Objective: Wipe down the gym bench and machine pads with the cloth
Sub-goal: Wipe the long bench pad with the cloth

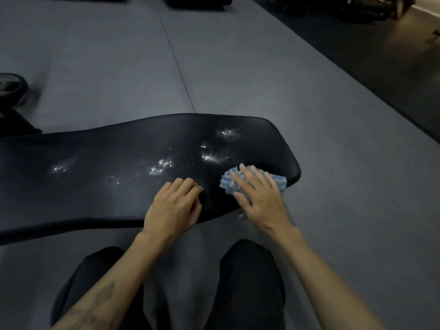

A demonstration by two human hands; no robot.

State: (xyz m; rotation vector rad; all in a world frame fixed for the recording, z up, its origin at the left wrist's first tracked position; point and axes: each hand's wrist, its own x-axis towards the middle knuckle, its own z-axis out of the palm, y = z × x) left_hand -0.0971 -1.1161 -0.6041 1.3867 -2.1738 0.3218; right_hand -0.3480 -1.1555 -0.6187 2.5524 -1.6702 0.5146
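Fingers (247, 177) of the right hand (258, 198) lay spread and nearly straight over the fluffy blue-and-white microfibre cloth (228, 181), pressing it flat rather than gripping it, probably so that the whole palm could drive the wipe. That cloth sat on the long black padded vinyl gym bench (119, 167), close to its rounded right end and near the front edge. Just beside it, apart from the cloth, the left hand (175, 208) rested on the same pad with its fingers loosely curled and holding nothing; it seemed to be there to brace the body while leaning in. Glistening wet patches (162, 166) dotted the pad further back and to the left, so much of the surface appeared yet to be wiped. Grey rubber floor (262, 79) lay beyond.
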